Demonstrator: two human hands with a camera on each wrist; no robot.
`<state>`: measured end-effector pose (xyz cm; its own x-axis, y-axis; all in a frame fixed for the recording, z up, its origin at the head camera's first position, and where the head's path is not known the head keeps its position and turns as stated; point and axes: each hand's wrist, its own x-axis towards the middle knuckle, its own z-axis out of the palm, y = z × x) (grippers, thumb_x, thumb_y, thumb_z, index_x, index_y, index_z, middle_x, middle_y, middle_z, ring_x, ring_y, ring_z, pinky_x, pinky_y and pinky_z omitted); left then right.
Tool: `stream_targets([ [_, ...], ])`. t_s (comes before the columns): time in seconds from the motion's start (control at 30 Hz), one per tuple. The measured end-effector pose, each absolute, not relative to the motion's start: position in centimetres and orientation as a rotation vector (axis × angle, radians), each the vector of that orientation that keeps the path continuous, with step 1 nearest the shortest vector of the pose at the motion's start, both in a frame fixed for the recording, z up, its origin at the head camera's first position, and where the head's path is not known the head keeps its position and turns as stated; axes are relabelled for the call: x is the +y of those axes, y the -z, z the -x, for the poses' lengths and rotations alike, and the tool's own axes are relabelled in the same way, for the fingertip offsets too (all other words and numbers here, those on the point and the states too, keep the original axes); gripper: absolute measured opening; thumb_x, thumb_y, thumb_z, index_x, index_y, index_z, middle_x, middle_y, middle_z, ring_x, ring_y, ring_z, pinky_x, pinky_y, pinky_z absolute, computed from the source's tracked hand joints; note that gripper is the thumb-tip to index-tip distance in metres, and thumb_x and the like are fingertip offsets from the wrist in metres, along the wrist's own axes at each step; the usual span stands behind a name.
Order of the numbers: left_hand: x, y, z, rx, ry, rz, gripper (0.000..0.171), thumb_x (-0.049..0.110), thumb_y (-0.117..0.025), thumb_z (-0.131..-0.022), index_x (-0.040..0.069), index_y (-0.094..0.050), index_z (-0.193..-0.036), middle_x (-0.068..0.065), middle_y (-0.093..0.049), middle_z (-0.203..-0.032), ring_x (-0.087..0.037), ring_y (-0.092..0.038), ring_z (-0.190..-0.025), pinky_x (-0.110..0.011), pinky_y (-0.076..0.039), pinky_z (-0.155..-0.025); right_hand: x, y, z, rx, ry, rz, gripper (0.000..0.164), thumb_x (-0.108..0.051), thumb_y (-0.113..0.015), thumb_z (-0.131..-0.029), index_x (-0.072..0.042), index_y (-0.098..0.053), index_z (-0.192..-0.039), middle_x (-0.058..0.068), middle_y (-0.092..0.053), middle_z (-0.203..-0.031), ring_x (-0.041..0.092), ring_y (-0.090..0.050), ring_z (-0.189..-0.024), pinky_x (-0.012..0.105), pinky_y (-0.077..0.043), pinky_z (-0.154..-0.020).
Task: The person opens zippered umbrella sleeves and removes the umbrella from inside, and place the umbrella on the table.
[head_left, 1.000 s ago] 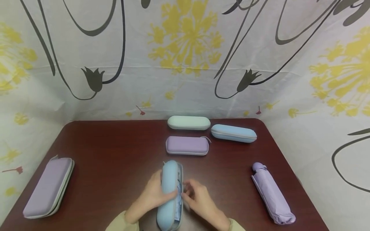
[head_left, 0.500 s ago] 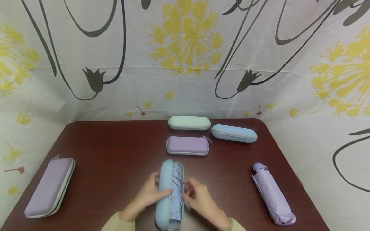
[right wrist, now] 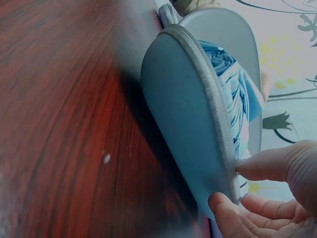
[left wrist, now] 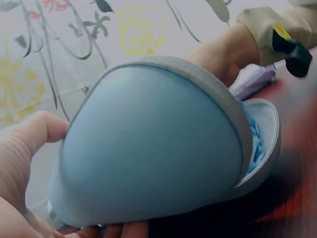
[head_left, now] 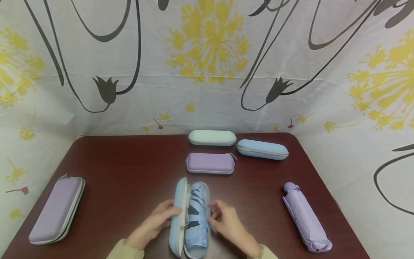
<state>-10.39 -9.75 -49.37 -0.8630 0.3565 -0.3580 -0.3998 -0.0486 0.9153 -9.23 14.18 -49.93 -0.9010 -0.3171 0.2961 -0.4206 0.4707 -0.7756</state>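
Observation:
In the head view a light blue zip case (head_left: 176,225) stands open at the front middle of the table, its lid swung up to the left. Inside its right half lies a folded blue umbrella (head_left: 198,235). My left hand (head_left: 156,221) grips the lid, thumb over its edge and fingers on the outside. At the case's right rim, my right hand (head_left: 228,223) pinches with thumb and fingers. The left wrist view is mostly filled by the lid's outer face (left wrist: 153,144). Blue umbrella cloth (right wrist: 235,94) shows over the rim in the right wrist view.
Behind the case lie a purple case (head_left: 210,163), a mint case (head_left: 212,138) and another blue case (head_left: 262,149). A larger purple case (head_left: 56,210) lies at the left. To the right rests a folded purple umbrella (head_left: 305,217). Patterned cloth surrounds the table (head_left: 129,162).
My left hand has swung the blue case's lid up and to the left, so the gap has widened and the umbrella inside is exposed. My right hand has stayed at the rim, shifting slightly right.

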Motion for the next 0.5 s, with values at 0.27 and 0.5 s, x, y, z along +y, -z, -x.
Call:
stream_targets([
  [0.27, -10.2, 49.6, 10.3, 1.600, -2.007, 0.008, 0.065, 0.021, -0.055, -0.084, -0.018, -0.030, -0.131, -0.011, -0.059, -0.106, -0.021, -0.059, -0.094, -0.039, -0.047, -0.082, 13.8, 49.7, 9.7, -2.481, -1.286, -0.608, 0.028, 0.003, -0.074, -0.069, 0.004, -0.061, -0.094, 0.006, -0.057, -0.075, 0.008, -0.054, -0.060, 0.017, -0.046, -0.051],
  [0.5, -9.9, 49.5, 10.3, 1.512, -2.055, 0.008, 0.066, 0.019, -0.054, -0.083, -0.017, -0.028, -0.132, -0.006, -0.060, -0.101, -0.018, -0.059, -0.092, -0.038, -0.047, -0.082, 12.0, 48.5, 10.6, -2.653, -1.186, -0.527, 0.049, -0.018, -0.078, -0.071, 0.008, -0.058, -0.108, 0.008, -0.057, -0.083, 0.018, -0.056, -0.069, 0.027, -0.048, -0.058],
])
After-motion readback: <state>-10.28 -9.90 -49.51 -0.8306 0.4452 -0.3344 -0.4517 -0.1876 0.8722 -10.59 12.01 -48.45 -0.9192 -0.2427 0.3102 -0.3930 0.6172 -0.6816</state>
